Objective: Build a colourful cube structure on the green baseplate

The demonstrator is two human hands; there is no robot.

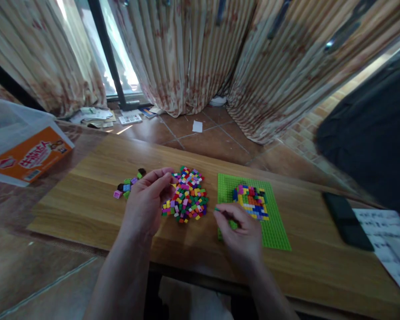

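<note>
My left hand [150, 193] hovers at the left side of a pile of small colourful building bricks [186, 198], thumb and fingers pinched together. Whether a brick sits between those fingertips cannot be made out. My right hand [242, 231] is closed in a pinch over the left part of a green baseplate [276, 226]. A tiny dark green brick [216, 209] shows at its fingertips. On the baseplate stands a multicoloured block of joined bricks [253, 202], partly hidden behind the right hand. Several larger bricks [126, 186] in pink, green, blue and black lie left of my left hand.
A wooden table [86, 200] carries everything. A dark flat phone-like object [346, 220] and printed paper sheets [383, 226] lie at the right. At the far left stands a clear bag with an orange label [30, 153]. Long curtains [186, 53] hang beyond the table.
</note>
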